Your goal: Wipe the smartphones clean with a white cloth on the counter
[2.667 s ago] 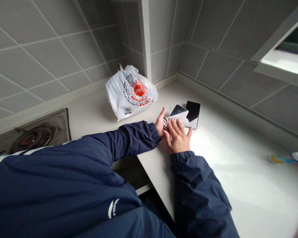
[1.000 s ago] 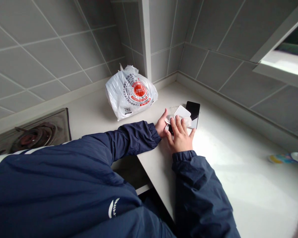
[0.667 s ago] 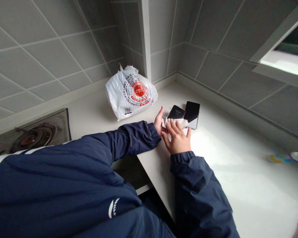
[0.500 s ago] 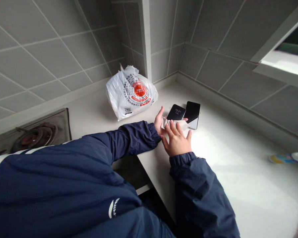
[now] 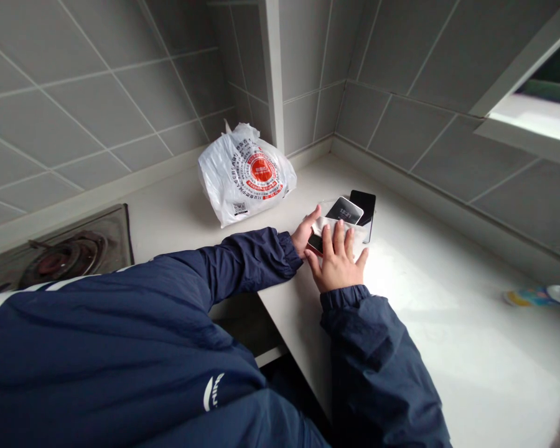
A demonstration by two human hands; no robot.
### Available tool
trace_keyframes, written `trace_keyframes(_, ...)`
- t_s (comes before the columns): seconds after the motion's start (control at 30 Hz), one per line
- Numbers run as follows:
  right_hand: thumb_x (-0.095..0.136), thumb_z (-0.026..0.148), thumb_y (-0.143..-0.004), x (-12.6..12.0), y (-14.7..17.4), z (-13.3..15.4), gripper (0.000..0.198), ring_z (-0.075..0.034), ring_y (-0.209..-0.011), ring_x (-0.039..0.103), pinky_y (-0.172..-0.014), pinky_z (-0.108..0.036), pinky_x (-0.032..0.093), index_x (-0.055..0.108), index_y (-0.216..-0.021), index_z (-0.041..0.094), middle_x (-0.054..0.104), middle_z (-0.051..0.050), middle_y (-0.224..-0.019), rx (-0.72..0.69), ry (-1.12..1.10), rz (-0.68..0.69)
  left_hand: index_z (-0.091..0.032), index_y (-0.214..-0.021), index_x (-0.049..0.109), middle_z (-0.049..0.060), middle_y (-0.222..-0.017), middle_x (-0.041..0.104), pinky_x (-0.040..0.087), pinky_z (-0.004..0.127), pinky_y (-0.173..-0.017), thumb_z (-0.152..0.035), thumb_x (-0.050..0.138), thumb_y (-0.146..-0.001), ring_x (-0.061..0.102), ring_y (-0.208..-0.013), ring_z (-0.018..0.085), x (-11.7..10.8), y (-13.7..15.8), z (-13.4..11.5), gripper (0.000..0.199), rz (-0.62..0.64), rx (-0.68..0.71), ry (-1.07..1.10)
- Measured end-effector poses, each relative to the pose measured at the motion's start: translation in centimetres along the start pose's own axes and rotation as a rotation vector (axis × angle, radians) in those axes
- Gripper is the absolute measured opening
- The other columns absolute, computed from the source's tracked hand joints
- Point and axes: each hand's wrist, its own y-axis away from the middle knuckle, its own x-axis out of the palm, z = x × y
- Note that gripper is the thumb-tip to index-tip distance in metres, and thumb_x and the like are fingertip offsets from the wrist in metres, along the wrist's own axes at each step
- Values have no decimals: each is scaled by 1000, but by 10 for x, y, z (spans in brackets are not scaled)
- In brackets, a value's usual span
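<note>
My left hand grips a smartphone by its left side, with the thumb along the edge. The phone lies tilted low over the counter, and lit clock digits show on its dark screen. Across the screen is a crumpled white tissue. My right hand presses this tissue down with its fingers stretched out and the thumb apart. Just behind, a second dark smartphone rests on the counter, partly covered by the held one. The fingers of my left hand under the phone are hidden.
A white plastic bag with red print stands at the back of the pale counter. A gas stove is at the left. Near the right wall lies a bottle with a colourful label. Tiled walls meet behind.
My right hand and the tissue have slid a little right and down across the phone. The held phone has turned and shifted right, now overlapping more of the second phone.
</note>
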Motion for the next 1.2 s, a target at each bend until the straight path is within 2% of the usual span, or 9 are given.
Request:
trace_keyframes(0.17, 33, 62, -102, -7, -7, -13, 76, -38, -158, 19, -111, -82, 27, 26, -163, 19, 15, -13, -172, 63, -4, -27, -16, -143, 61, 14, -124, 73, 44, 43, -114, -53, 28, -107, 70, -116, 26, -11, -7, 9, 61, 24, 67, -100)
trace_keyframes(0.3, 33, 62, -101, -13, -11, -24, 77, -40, -158, 14, -111, -82, 27, 22, -164, 18, 14, -15, -173, 88, -4, -63, -18, -148, 56, 14, -114, 76, 49, 46, -107, -57, 29, -106, 77, -94, 26, -25, -5, 9, 64, 28, -67, -224)
trace_keyframes(0.4, 31, 62, -102, -14, -13, -30, 77, -40, -158, 11, -110, -82, 27, 18, -165, 19, 12, -16, -173, 103, -2, -95, -14, -146, 58, 15, -96, 78, 54, 51, -99, -61, 21, -105, 76, -71, 26, -26, 1, 5, 72, 39, -185, -360)
trace_keyframes(0.47, 31, 62, -102, -13, -14, -32, 79, -41, -158, 11, -110, -82, 28, 16, -166, 18, 11, -17, -173, 103, -14, -127, -12, -142, 61, 15, -87, 77, 55, 52, -94, -62, 17, -104, 75, -67, 27, -24, 5, 3, 77, 37, -225, -413)
trace_keyframes(0.6, 33, 62, -101, -11, -14, -29, 81, -45, -157, 11, -108, -84, 27, 18, -165, 16, 12, -18, -173, 85, -33, -161, -14, -141, 63, 15, -92, 77, 55, 51, -97, -61, 22, -104, 76, -75, 28, -18, 7, 3, 73, 9, -210, -377)
trace_keyframes(0.8, 35, 58, -102, -10, -8, -13, 74, -40, -158, 15, -111, -82, 25, 27, -163, 17, 16, -14, -172, 31, -28, -64, -19, -145, 59, 13, -125, 73, 40, 46, -117, -54, 21, -108, 66, -124, 26, -3, 1, 9, 64, -52, -58, -132)
trace_keyframes(0.93, 38, 55, -102, -9, -2, -1, 70, -38, -157, 19, -112, -82, 23, 32, -161, 18, 18, -12, -171, -34, -28, -7, -14, -138, 63, 15, -119, 74, 42, 50, -114, -70, 19, -102, 67, -123, 29, 8, 6, 4, 79, -29, -142, -5)
trace_keyframes(1.1, 39, 53, -103, -13, 2, 11, 64, -36, -156, 25, -114, -82, 22, 39, -158, 21, 26, -10, -169, -69, -72, 90, -5, -124, 68, 22, -106, 75, 49, 51, -105, -84, 20, -92, 70, -112, 36, 21, 15, -10, 98, -175, -226, 9)
trace_keyframes(1.2, 43, 50, -102, -19, 4, 13, 62, -35, -155, 29, -113, -83, 20, 41, -157, 22, 30, -9, -168, -83, -114, 146, -5, -125, 68, 23, -107, 75, 48, 51, -107, -84, 16, -92, 70, -111, 37, 22, 12, -14, 100, -191, -140, 48)
